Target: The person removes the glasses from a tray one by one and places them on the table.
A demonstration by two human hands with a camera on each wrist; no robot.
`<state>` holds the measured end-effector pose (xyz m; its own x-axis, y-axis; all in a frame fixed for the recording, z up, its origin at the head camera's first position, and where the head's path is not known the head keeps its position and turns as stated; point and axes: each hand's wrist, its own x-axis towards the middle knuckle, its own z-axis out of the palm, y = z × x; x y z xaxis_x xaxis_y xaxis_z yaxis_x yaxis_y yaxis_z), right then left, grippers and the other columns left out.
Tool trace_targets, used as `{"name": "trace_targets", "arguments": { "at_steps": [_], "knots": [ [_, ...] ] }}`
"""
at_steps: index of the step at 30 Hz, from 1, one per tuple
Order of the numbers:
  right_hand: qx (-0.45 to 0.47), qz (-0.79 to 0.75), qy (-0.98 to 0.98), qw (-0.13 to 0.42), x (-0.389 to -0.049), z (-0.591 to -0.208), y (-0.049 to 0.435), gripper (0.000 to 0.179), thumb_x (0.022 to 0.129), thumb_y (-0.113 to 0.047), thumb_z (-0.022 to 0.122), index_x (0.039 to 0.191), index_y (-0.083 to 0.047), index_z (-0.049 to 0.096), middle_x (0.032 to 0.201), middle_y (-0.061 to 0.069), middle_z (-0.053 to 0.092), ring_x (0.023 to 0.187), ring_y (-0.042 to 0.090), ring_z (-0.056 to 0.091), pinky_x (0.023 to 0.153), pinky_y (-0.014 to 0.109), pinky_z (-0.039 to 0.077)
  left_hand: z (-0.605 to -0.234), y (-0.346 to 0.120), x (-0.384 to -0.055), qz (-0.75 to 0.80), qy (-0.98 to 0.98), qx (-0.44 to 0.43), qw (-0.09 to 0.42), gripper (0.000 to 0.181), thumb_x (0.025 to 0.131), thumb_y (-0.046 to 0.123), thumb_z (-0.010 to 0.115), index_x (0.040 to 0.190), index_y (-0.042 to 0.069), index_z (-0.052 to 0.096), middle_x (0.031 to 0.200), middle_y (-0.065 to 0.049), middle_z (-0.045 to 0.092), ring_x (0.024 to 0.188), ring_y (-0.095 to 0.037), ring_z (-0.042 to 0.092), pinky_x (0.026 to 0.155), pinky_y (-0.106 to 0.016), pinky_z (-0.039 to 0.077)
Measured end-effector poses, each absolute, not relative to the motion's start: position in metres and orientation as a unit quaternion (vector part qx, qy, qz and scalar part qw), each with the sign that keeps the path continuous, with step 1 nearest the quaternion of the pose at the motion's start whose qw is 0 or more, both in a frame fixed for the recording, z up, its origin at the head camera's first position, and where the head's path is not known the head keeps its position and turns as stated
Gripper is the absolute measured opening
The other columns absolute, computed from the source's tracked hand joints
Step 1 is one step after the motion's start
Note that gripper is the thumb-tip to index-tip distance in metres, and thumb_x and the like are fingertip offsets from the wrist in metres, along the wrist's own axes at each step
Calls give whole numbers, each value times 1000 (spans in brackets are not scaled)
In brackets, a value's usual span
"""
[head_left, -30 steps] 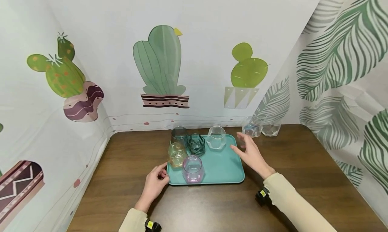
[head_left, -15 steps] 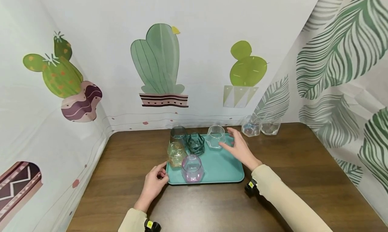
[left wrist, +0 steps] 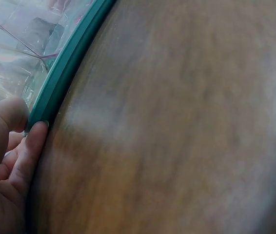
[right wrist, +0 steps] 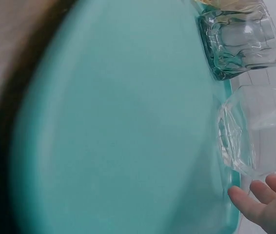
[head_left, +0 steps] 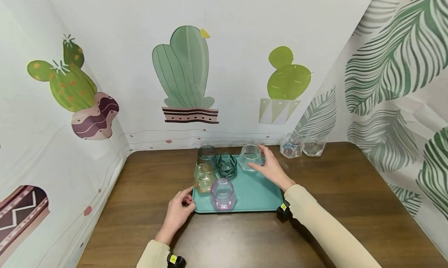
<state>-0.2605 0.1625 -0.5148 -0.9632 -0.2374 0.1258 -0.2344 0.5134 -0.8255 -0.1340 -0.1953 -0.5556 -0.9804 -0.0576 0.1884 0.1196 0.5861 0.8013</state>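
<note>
A teal tray (head_left: 257, 196) lies on the wooden table with several glasses on it. My left hand (head_left: 179, 209) pinches the tray's left rim between thumb and fingers. Around a clear faceted glass (head_left: 250, 161) at the tray's back, my right hand (head_left: 272, 170) spreads its thumb and fingers. In the right wrist view a small gap shows between the fingertips (right wrist: 245, 202) and that clear glass (right wrist: 255, 131). To its left stand a dark green glass (head_left: 226, 167), a smoky grey glass (head_left: 206, 153) and a yellow glass (head_left: 203, 179). A pink glass (head_left: 223, 198) stands near the front rim.
Two more clear glasses, one (head_left: 291, 147) beside the other (head_left: 314, 146), stand on the table (head_left: 350, 182) behind the tray's right corner. A white cloth backdrop (head_left: 241, 65) printed with cacti rises along the table's back edge.
My right hand has moved left from the tray's right edge to the clear glass, thumb now in front of it. The left hand and the glasses have stayed put.
</note>
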Motion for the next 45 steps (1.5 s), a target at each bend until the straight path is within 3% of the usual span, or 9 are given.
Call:
{"name": "trace_targets", "arguments": {
  "at_steps": [3,13,37,41,45],
  "knots": [
    [-139,-471,871,5,-263,-515,161,92,93,-39,78,163,-8,27,158,24,34,141,43,41,99,57,51,-555,-195,-134,-457,-884,-20,99,52,78,-5,68,130,0,70,88,0,62,79,-8,59,72,-21,50],
    [-136,-473,870,25,-269,-517,158,94,92,-43,79,162,-8,27,164,24,30,149,44,33,115,65,36,-554,-193,-130,-458,-881,-29,112,51,77,-5,68,128,-1,71,87,1,62,77,-7,58,71,-21,50],
    [-126,-478,869,14,-240,-514,170,83,88,-45,81,155,-18,40,156,18,46,141,42,46,111,60,43,-557,-194,-134,-453,-886,-23,101,51,78,-4,68,129,0,70,88,0,62,79,-8,60,73,-23,51],
    [-130,-482,866,10,-232,-513,176,81,88,-42,82,154,-16,42,153,19,49,134,41,53,108,58,47,-557,-194,-132,-454,-884,-27,111,52,77,-5,68,129,0,71,87,1,62,78,-7,59,71,-22,51],
    [-127,-483,866,9,-225,-510,181,80,88,-44,82,153,-18,42,151,16,50,118,35,63,96,50,55,-557,-195,-132,-457,-881,-34,119,51,77,-6,69,128,0,71,87,1,62,77,-8,59,70,-22,51]
  ]
}}
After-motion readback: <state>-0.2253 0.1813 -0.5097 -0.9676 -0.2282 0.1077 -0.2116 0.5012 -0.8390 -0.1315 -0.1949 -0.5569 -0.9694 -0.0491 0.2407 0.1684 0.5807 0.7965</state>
